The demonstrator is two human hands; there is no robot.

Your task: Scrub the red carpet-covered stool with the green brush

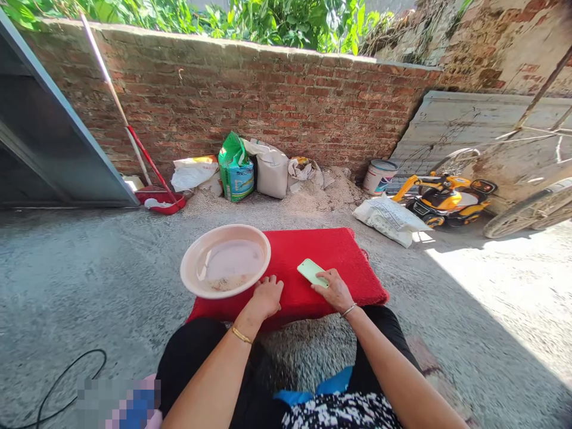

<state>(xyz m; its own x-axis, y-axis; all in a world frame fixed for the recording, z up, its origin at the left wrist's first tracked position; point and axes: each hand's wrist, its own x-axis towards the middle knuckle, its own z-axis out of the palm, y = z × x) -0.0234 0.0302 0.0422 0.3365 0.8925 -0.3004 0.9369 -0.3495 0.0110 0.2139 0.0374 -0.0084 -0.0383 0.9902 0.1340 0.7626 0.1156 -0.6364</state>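
Note:
A light green phone (308, 270) lies over the red cloth (308, 244) that covers a low table between my knees. My right hand (335, 291), with a bracelet at the wrist, grips the phone's near right end between thumb and fingers. My left hand (268, 296) rests on the cloth beside the basin, fingers slightly bent and nothing visible in them. A pale pink basin (190, 274) stands on the table's left part, reaching past its edge. Cloudy water and some dark bits show inside it.
Along the brick wall (250, 89) stand a green bag (232, 167), a white sack (271, 171) and a bucket (379, 176). A yellow toy excavator (451, 199) is at right, a red dustpan (172, 205) at left. A black cable (67, 363) and a pixelated patch lie lower left.

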